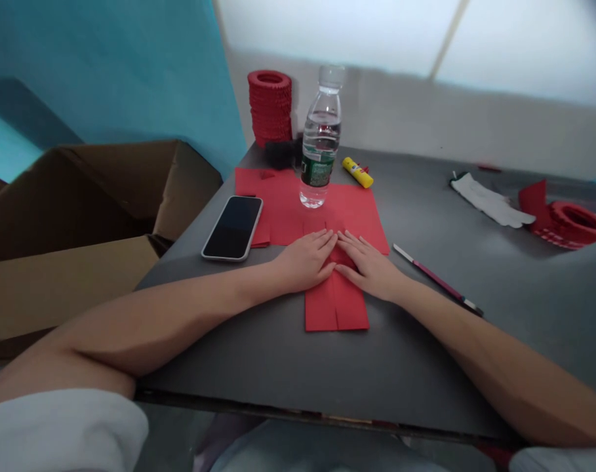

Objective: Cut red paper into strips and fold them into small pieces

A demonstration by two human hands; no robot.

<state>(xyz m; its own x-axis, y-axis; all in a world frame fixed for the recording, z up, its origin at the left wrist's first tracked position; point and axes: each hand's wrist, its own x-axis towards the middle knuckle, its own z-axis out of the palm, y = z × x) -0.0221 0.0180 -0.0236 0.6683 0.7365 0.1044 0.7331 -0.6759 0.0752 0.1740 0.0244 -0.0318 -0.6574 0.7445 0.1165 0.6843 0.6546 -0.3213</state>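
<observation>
- Dark gray table is what you work at, with a teal wall at the back left.
- Your left hand lies flat, fingers out, pressing on the folded red paper.
- Your right hand lies flat on it too, and the fingertips of both hands almost meet.
- That paper is a narrow strip with two flaps meeting down its middle, near your table edge.
- More red sheets lie just behind it, under a water bottle.
- A phone rests to the left, a pencil to the right.
- A glue stick, a white glove and red paper ring stacks sit farther back.
- A cardboard box stands left of the table.
</observation>
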